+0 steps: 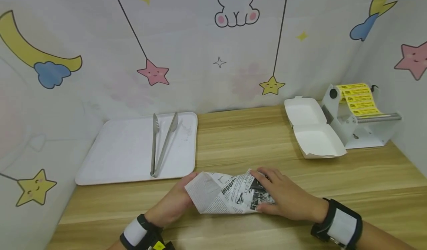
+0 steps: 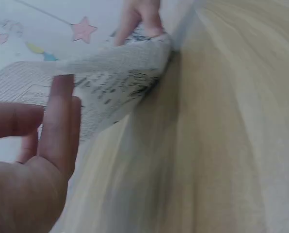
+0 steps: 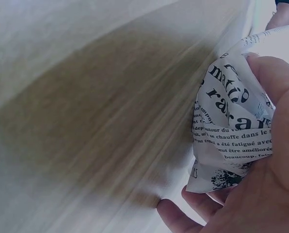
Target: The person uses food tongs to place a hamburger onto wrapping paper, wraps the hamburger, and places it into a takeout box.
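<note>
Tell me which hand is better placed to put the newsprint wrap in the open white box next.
The right hand, probably: it holds the end of the newsprint wrap nearer the white box. The left hand, at the other end, is farther away.

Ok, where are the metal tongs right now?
In the head view, the metal tongs lie left of centre, on the right half of the white tray, beyond the left hand.

Food-packing counter [image 1: 240, 150], apparently: tongs [image 1: 165, 145], tray [image 1: 126, 150], takeaway box [image 1: 317, 139], label dispenser [image 1: 363, 131].
</note>
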`<state>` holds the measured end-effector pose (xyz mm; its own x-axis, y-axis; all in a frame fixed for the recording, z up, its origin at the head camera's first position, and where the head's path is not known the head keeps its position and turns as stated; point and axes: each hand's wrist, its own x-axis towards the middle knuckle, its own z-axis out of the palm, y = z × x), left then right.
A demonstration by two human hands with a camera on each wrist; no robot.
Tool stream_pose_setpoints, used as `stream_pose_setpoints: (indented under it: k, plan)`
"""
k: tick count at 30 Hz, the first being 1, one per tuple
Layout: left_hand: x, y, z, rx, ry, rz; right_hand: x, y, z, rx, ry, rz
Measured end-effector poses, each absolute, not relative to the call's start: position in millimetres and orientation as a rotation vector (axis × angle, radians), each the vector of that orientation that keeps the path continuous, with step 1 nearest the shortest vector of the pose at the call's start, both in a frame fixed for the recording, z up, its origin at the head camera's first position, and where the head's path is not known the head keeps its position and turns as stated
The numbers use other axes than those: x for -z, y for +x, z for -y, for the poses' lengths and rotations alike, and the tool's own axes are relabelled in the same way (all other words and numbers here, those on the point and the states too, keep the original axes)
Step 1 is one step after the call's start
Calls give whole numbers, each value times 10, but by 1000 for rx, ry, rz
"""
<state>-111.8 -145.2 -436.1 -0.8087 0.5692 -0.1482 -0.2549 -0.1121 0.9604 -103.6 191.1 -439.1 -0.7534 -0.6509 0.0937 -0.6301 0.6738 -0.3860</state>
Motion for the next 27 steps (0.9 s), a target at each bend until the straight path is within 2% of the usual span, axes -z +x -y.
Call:
stream_pose_setpoints:
  k: [13,18,22,27]
  plan:
    - [4475,-1077,1102,-2011,596,-2024,4406,-1018,-1921,613,-1065,-2828]
    - [4498,-1063,939,-1990,808,-2159,4386,-1020,-1914,608,-1049,-2805]
    - [4471,-1062,830,-1844,942,-2267,4370,-1013,-1912,597,-1079,-2817]
    - [4349,-1036,685,-1548,959,-2333,4367,-1012,-1915,571,-1105,-2843]
